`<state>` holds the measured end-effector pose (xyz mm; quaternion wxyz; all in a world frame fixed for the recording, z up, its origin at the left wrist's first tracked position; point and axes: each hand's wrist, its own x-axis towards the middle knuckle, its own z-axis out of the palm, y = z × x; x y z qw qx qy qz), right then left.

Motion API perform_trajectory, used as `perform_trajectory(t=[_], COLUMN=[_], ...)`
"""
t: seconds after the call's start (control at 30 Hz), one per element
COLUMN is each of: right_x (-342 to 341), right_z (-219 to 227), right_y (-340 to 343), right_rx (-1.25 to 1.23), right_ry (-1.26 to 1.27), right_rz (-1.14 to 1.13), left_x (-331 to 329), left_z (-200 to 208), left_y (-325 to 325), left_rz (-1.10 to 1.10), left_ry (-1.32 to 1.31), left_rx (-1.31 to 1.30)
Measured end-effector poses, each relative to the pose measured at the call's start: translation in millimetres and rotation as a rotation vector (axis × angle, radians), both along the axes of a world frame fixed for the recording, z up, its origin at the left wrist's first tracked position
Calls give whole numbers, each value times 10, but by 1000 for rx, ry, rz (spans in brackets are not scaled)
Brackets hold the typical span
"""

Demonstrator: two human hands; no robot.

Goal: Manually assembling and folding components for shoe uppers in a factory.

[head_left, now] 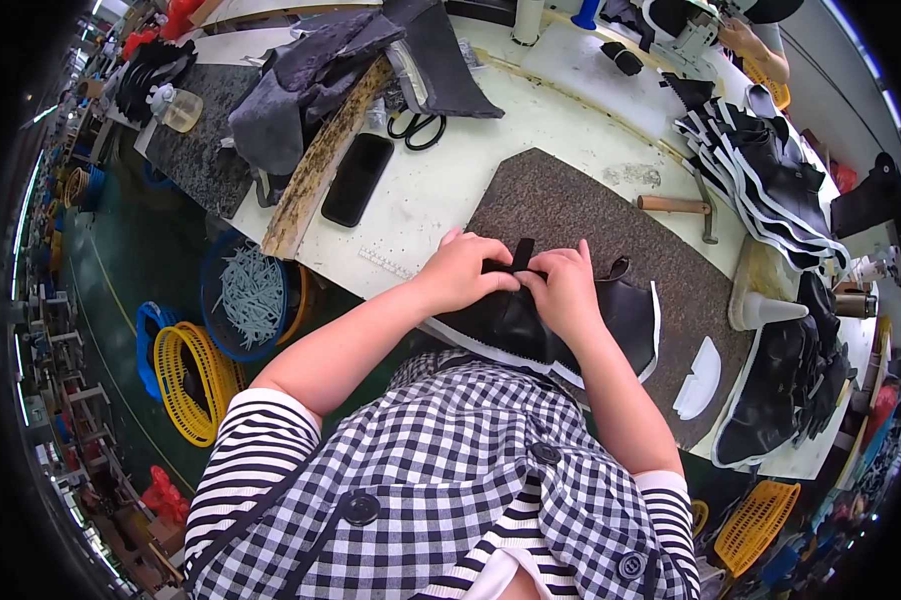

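A black leather piece (626, 318) with a white border lies across the near edge of a speckled brown work mat (561, 200). My left hand (461, 272) pinches it from the left, thumb and fingers drawn together. From the right, my right hand (568, 292) also grips the leather, its thumb close to the left one and one finger sticking up. Between the two hands a short black strap (524, 252) points away from me. What lies under my fingertips is hidden. To the right of the leather, a white half-round piece (699, 378) rests on the mat.
A hammer (676, 205) lies beyond the mat, near stacked white-edged black pieces (761, 170). Left of it are a phone (359, 180), scissors (418, 130) and grey fabric (291, 100). Baskets (186, 385) stand on the floor. Another person's hand (741, 38) shows at far right.
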<state>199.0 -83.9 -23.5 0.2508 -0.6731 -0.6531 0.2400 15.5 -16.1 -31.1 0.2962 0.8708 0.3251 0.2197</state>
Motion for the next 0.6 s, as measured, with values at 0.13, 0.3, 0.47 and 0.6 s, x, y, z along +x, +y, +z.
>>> perform_trajectory(t=[0.13, 0.3, 0.47, 0.6], right_x=[-8, 106, 101, 17], right_z=[150, 162, 70, 178], right_y=[-57, 32, 10, -44], right_rx=[200, 51, -19, 47], right_ry=[89, 248, 238, 204], right_rz=[-28, -14, 31, 50], left_x=[121, 153, 105, 84], left_z=[173, 167, 398, 432], left_y=[16, -47, -73, -73], left_rz=[135, 251, 107, -20], left_ry=[-123, -297, -284, -191], left_rx=[-521, -723, -152, 93])
